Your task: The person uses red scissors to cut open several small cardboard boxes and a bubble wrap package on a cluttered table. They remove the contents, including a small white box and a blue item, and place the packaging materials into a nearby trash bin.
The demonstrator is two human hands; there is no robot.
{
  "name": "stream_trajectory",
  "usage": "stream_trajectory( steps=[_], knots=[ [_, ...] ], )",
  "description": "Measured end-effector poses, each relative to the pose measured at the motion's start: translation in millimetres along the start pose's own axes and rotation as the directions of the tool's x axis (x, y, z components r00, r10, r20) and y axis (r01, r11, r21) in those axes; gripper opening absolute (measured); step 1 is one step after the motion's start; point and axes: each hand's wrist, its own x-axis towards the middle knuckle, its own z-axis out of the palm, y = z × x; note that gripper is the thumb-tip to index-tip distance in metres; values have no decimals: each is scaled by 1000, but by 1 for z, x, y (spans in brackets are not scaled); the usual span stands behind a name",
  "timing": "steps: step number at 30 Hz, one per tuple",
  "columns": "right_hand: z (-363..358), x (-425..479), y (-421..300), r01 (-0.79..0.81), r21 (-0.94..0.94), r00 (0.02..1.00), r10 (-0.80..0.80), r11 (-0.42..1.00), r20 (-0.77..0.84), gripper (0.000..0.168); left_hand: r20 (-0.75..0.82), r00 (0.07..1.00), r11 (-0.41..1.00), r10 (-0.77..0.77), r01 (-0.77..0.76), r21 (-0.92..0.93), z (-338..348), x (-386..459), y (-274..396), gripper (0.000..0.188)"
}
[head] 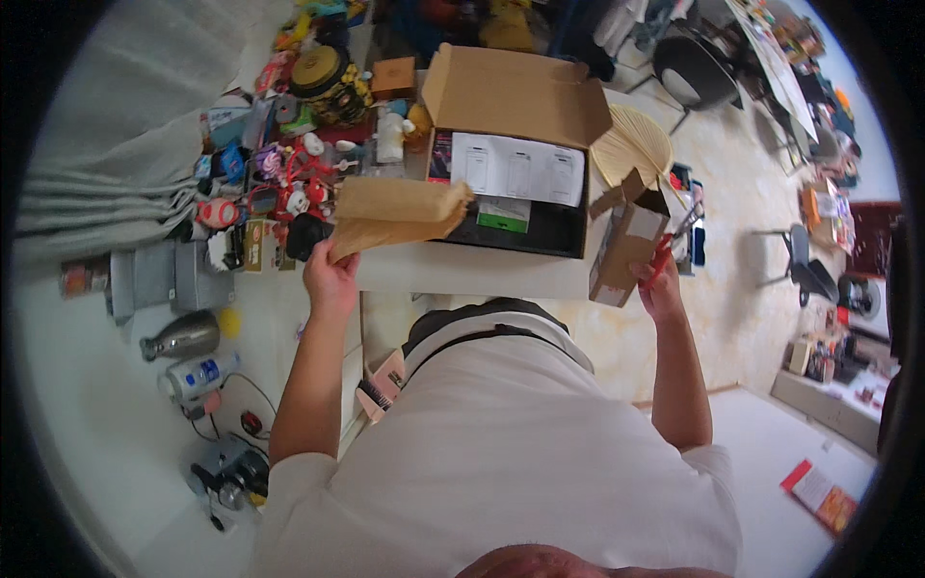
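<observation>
My left hand (334, 278) grips the lower left corner of a piece of brown paper (394, 209), which reaches over the left front part of a large open cardboard box (517, 90). Inside that box are a white printed sheet (519, 170), a green and white card (504, 214) and a black base. My right hand (659, 285) is closed around the red handles of scissors (661, 256), whose metal blades point up and right. Just left of this hand, a small open cardboard box (630, 238) stands tilted at the table's right edge; whether my fingers also hold it I cannot tell.
A round woven fan (632, 148) lies behind the small box. Toys, a large jar (329, 79) and small packages crowd the table's left. Further left are a metal flask (181, 336) and a plastic bottle (199, 376). Chairs, including a black one (694, 72), stand at the right.
</observation>
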Motion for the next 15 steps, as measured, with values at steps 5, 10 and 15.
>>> stream_trajectory(
  steps=[5,10,15],
  knots=[
    [1,-17,-8,134,12,978,-130,991,-165,57,68,991,993,-112,109,55,-22,19,-2,14],
    [-8,-70,-32,188,-94,940,-206,978,-270,52,221,944,958,-245,202,203,26,26,-21,14],
    [-38,-136,-18,192,-158,882,-241,969,-405,42,394,847,900,-358,200,388,111,4,-63,17]
  ],
)
